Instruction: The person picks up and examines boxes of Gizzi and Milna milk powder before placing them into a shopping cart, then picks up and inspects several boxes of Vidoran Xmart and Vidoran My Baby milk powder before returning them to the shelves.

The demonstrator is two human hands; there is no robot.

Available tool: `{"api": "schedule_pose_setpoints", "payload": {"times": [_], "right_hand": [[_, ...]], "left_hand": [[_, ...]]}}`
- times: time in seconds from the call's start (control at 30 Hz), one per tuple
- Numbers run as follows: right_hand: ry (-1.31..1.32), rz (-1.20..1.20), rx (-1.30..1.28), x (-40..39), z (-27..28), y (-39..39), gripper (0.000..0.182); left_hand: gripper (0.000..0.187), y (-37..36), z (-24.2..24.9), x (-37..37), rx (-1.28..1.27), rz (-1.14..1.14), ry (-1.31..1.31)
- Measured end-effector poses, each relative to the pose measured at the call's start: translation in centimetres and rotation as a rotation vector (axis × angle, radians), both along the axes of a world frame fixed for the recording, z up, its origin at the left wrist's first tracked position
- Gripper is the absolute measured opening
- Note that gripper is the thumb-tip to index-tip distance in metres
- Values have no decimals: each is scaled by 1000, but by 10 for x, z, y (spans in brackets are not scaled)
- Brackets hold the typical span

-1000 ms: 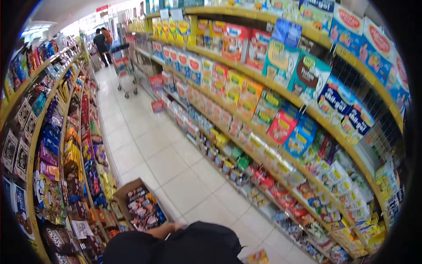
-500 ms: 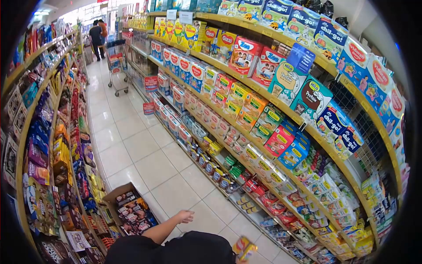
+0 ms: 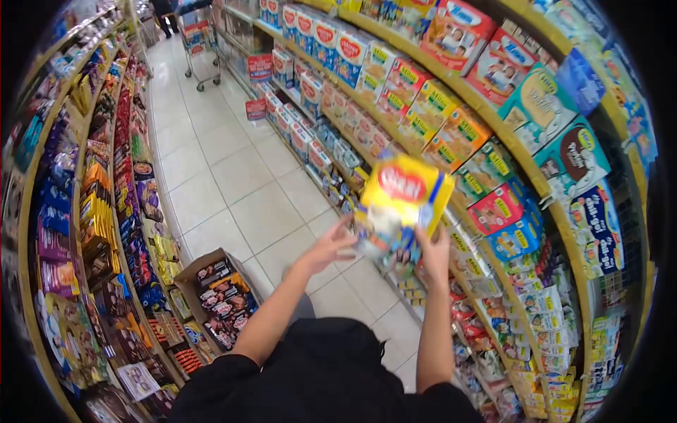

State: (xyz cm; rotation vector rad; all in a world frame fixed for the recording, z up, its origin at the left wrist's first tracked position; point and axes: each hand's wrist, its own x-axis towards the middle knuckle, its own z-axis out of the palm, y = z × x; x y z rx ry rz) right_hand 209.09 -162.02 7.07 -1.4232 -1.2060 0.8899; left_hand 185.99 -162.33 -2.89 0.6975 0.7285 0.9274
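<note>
A yellow box [image 3: 400,201] with a red heart label, blurred by motion, is held up in front of me over the aisle. My right hand [image 3: 434,254] grips its lower right side, thumb on the front face. At the lower left edge of the box is my left hand [image 3: 330,248], fingers spread and fingertips close to the carton. Behind the box, in this view, stand rows of Milna cartons [image 3: 457,137] on the right-hand shelf.
A cardboard carton [image 3: 185,280] of packaged snacks stands on the floor at left, beside shelves of snack packets [image 3: 99,218]. Tiled floor [image 3: 218,187] runs up the aisle to a shopping cart [image 3: 199,46] and a person [image 3: 166,17]. Shelf edges [image 3: 493,116] curve along the right.
The yellow box has come up from low at the right into the middle of view. Both hands have risen forward towards each other, and the view has tilted downward.
</note>
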Motion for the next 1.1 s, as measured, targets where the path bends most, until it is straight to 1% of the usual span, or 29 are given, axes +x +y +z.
{"api": "schedule_pose_setpoints", "payload": {"times": [0.03,0.1,0.13,0.17,0.2,0.27,0.37,0.4,0.43,0.47,0.5,0.53,0.6,0.63,0.67,0.7,0.77,0.8,0.87,0.93,0.97,1.07,1.1], "right_hand": [[-39,48,89,-7,-9,32,45],[138,135,3,-51,22,73,39],[186,193,16,-69,25,96,40],[209,189,23,-90,29,113,45],[230,189,37,-112,34,133,49],[153,263,14,-144,38,171,56],[106,403,12,-184,48,227,63],[100,439,13,-193,51,242,65],[84,411,-55,-199,58,256,67],[129,441,8,-205,68,269,66],[144,413,73,-210,81,282,65],[157,389,133,-214,94,295,64],[63,321,336,-211,117,330,62],[13,303,420,-210,135,346,63],[-51,232,447,-205,146,364,62],[-47,186,591,-203,155,386,61],[-107,133,658,-197,178,414,62],[-91,61,651,-187,181,434,62],[-58,-25,746,-178,188,465,64],[-70,-126,745,-165,187,493,65],[-197,-208,763,-156,186,506,64],[-24,-256,787,-158,188,521,62],[-70,-265,834,-157,186,527,62]], "left_hand": [[78,14,1,-16,-6,26,-112],[76,40,28,-50,89,59,-201],[75,55,42,-68,158,82,-244],[74,70,49,-83,170,145,-211],[72,89,49,-101,182,159,-196],[69,120,50,-135,188,196,-172],[76,172,59,-186,166,164,-164],[78,188,60,-199,183,173,-123],[79,207,61,-210,209,169,-83],[80,228,62,-217,246,157,-46],[84,250,61,-222,357,136,46],[85,271,72,-223,380,132,122],[87,301,104,-227,413,141,279],[87,319,131,-227,479,105,226],[88,347,144,-224,569,114,228],[88,379,156,-220,658,120,229],[90,458,188,-203,955,219,375],[90,493,209,-195,1142,280,538],[87,539,253,-172,1170,232,543],[86,577,281,-152,1297,141,476],[85,589,288,-142,1338,79,442],[81,625,289,-124,1360,172,413],[77,635,286,-119,1441,245,452]]}}
